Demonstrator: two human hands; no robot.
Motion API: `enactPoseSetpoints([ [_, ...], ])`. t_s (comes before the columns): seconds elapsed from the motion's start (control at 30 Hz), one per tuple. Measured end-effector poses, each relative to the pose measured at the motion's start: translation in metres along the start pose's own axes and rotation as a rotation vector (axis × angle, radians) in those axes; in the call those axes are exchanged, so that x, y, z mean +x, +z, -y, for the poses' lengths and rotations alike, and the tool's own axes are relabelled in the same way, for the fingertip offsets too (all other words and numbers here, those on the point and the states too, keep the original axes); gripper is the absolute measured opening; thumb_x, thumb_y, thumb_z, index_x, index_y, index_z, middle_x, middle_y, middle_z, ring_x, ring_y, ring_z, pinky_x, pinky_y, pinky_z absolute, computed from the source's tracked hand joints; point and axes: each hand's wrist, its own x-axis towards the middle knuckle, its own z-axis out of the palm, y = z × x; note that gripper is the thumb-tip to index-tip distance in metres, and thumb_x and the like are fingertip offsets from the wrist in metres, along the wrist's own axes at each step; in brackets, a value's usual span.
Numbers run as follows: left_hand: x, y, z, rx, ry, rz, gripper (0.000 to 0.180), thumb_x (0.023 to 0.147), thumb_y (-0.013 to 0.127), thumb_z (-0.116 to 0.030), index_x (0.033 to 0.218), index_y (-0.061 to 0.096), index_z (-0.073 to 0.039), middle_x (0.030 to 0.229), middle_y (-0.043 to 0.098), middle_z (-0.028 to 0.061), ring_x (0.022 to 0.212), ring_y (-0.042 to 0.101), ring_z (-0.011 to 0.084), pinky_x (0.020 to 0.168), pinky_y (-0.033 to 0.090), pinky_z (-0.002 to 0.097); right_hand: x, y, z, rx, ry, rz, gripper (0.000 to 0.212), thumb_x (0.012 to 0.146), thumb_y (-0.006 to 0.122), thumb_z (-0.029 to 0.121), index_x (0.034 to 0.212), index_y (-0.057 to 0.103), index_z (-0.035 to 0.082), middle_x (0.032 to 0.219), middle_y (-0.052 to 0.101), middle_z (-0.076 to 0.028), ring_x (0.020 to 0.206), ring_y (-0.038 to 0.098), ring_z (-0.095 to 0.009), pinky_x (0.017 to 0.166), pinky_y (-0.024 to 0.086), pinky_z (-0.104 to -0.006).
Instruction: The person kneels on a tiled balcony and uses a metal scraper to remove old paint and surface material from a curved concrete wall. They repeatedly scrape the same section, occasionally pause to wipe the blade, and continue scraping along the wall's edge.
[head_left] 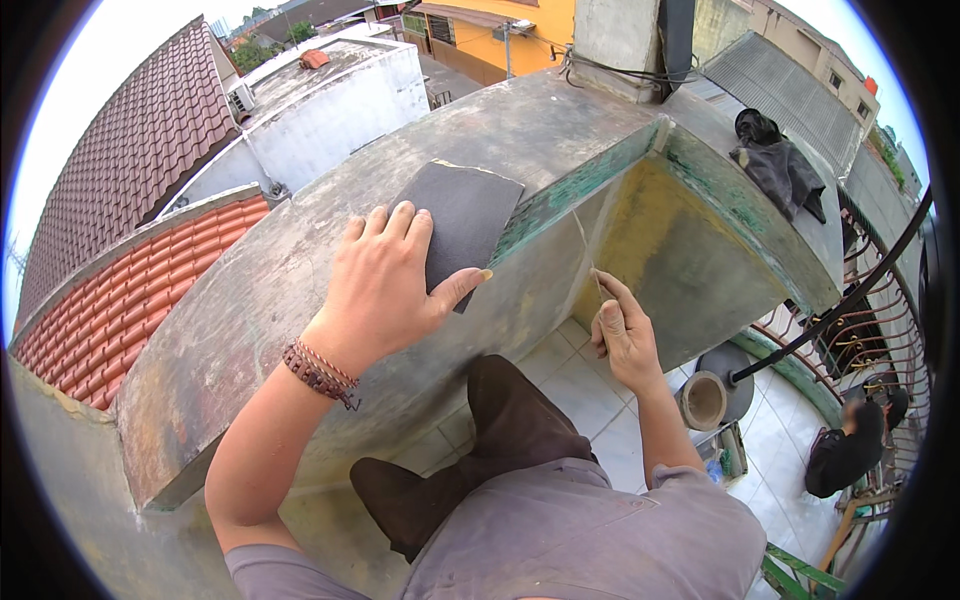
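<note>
A dark grey sheet that looks like sandpaper (470, 205) lies on the broad concrete ledge (330, 235) in front of me; its far edge is pale and ragged. My left hand (385, 270) rests flat on the sheet's left part, fingers stretched out and thumb along its near edge. Right of the ledge's inner edge, my right hand (625, 335) is closed in a pinch on a thin pale strip (584, 240), which sticks up from the fingertips. Whether the strip is string or torn paper I cannot make out.
A dark cloth (785, 170) lies on the ledge at the right. Below stand a round container (703, 400) and a small tray (733, 450) on white floor tiles (575, 390). Another person in black (845, 460) is near the curved railing (905, 340). Tiled roofs (150, 110) lie beyond.
</note>
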Motion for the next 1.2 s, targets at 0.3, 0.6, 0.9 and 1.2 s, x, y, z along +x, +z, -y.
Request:
enactPoseSetpoints([
  [0.3, -0.032, 0.003, 0.020, -0.006, 0.081, -0.077, 0.064, 0.093, 0.057, -0.048, 0.141, 0.048, -0.005, 0.140, 0.047, 0.0290, 0.132, 0.044, 0.0419, 0.113, 0.028, 0.0505, 0.017, 0.007, 0.001, -0.136, -0.006, 0.097, 0.051, 0.099, 0.060, 0.032, 0.137, 0.048, -0.001, 0.076, 0.057, -0.001, 0.062, 0.052, -0.008, 0.057, 0.044, -0.0237],
  [0.6, 0.007, 0.007, 0.033, -0.311, 0.324, 0.135, 0.068, 0.084, 0.066, -0.028, 0.147, 0.043, -0.020, 0.158, 0.027, 0.0192, 0.147, 0.020, 0.0385, 0.121, 0.013, 0.0521, -0.010, 0.059, -0.023, 0.294, 0.050, 0.081, 0.047, 0.100, 0.057, 0.023, 0.133, 0.032, 0.001, 0.078, 0.058, -0.006, 0.063, 0.056, -0.012, 0.055, 0.047, -0.0259],
  [0.9, 0.015, 0.015, 0.033, -0.273, 0.355, 0.104, 0.069, 0.085, 0.065, -0.027, 0.149, 0.039, -0.026, 0.158, 0.027, 0.0192, 0.147, 0.021, 0.0379, 0.118, 0.014, 0.0586, -0.003, 0.074, -0.015, 0.292, 0.082, 0.025, 0.035, 0.100, 0.058, 0.028, 0.115, 0.046, -0.001, 0.073, 0.057, -0.005, 0.057, 0.053, -0.010, 0.054, 0.046, -0.0253],
  [1.2, 0.018, 0.012, 0.037, -0.346, 0.345, 0.160, 0.080, 0.080, 0.066, -0.030, 0.153, 0.033, -0.024, 0.159, 0.025, 0.0160, 0.148, 0.020, 0.0340, 0.120, 0.010, 0.0551, 0.029, 0.088, -0.019, 0.446, 0.320, 0.065, 0.039, 0.101, 0.054, 0.040, 0.096, 0.054, 0.001, 0.060, 0.052, 0.000, 0.052, 0.049, -0.008, 0.046, 0.039, -0.0256],
])
